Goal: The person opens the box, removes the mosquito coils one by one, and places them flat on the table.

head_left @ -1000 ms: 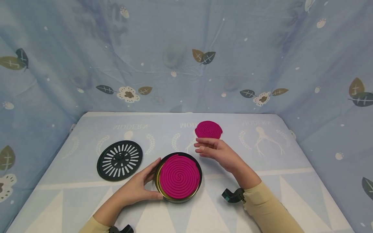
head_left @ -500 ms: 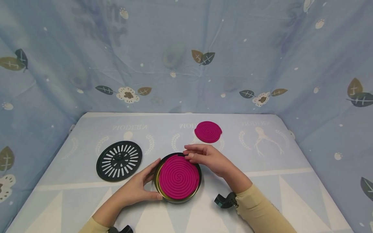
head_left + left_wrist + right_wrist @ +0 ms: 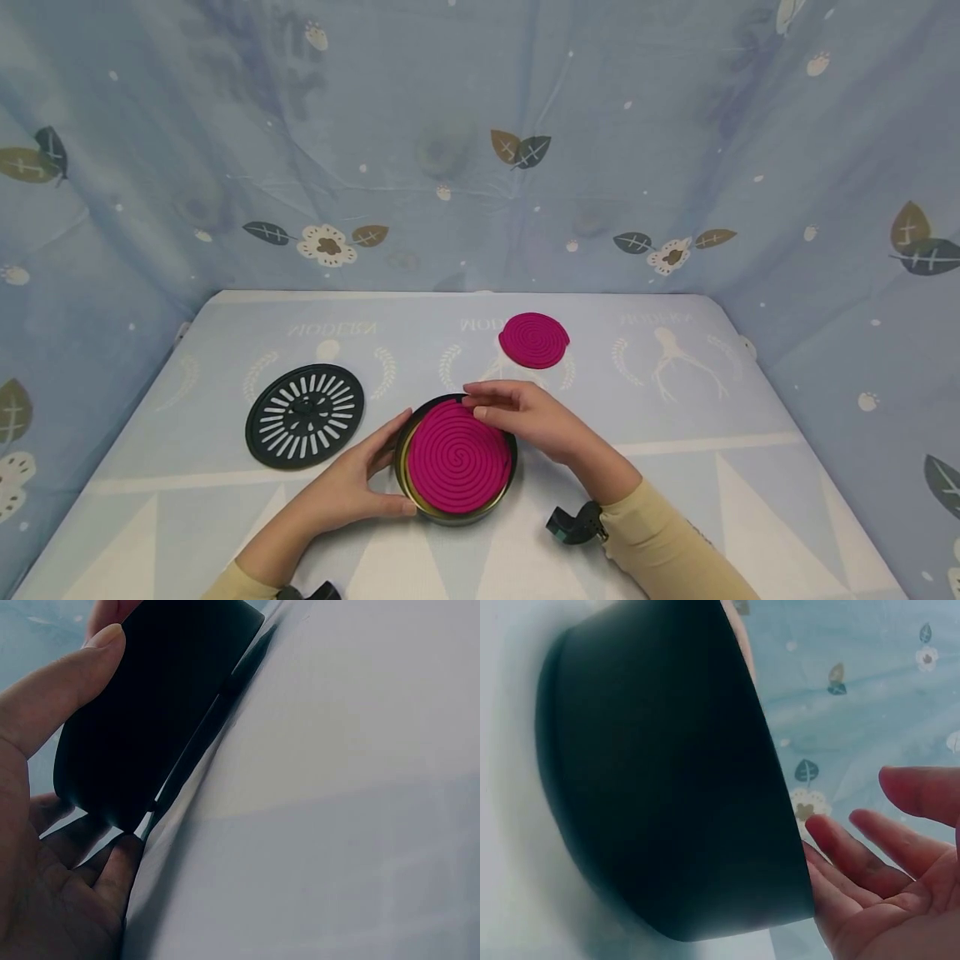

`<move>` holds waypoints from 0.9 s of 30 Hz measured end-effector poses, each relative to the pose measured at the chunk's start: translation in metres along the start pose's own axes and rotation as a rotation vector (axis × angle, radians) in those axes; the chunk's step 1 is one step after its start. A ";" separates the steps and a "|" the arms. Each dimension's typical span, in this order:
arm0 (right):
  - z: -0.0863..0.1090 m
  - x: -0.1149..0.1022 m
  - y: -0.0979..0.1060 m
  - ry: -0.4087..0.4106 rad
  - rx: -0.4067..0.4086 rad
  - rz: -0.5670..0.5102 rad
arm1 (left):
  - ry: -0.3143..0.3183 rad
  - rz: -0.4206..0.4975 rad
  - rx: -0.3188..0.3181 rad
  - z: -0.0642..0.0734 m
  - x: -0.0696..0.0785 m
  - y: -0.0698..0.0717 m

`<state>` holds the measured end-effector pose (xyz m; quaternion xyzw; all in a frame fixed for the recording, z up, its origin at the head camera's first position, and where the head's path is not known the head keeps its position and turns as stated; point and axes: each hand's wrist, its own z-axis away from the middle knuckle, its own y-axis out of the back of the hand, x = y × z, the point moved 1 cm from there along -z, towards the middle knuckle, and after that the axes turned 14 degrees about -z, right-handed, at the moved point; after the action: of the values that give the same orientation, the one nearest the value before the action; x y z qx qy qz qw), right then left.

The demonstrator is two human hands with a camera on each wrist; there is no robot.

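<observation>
A round dark tin [image 3: 459,520] with a gold inside stands upright on the table and holds a pink mosquito coil [image 3: 456,462]. My left hand [image 3: 341,493] grips the tin's left side, thumb at the near wall and fingers round the far side. In the left wrist view, the thumb lies on the tin's black wall [image 3: 150,712]. My right hand [image 3: 536,418] reaches over the far right rim, fingertips at the coil's upper edge. The right wrist view shows its fingers [image 3: 862,859] loosely bent beyond the tin, the thumb apart from them.
Left of the tin lies a black slotted lid [image 3: 306,408]. A second pink mosquito coil [image 3: 534,340] rests farther back on the patterned tabletop [image 3: 675,467]. Blue printed cloth [image 3: 420,150] hangs behind and at both sides.
My right hand has moved left and nearer, from beside the far coil to over the tin's rim. The left hand keeps its grip on the tin, which stays in place.
</observation>
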<state>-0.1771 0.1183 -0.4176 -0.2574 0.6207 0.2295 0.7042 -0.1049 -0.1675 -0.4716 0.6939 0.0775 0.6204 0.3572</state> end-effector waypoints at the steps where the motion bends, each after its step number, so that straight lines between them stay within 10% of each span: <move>1: 0.000 0.000 -0.001 0.003 0.002 0.008 | -0.001 0.000 -0.001 0.000 0.000 0.000; 27: -0.001 0.001 -0.001 -0.010 -0.044 -0.038 | -0.001 -0.034 0.006 -0.002 -0.002 -0.001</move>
<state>-0.1764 0.1168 -0.4188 -0.2832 0.6070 0.2309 0.7057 -0.1063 -0.1672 -0.4741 0.6937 0.0908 0.6138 0.3657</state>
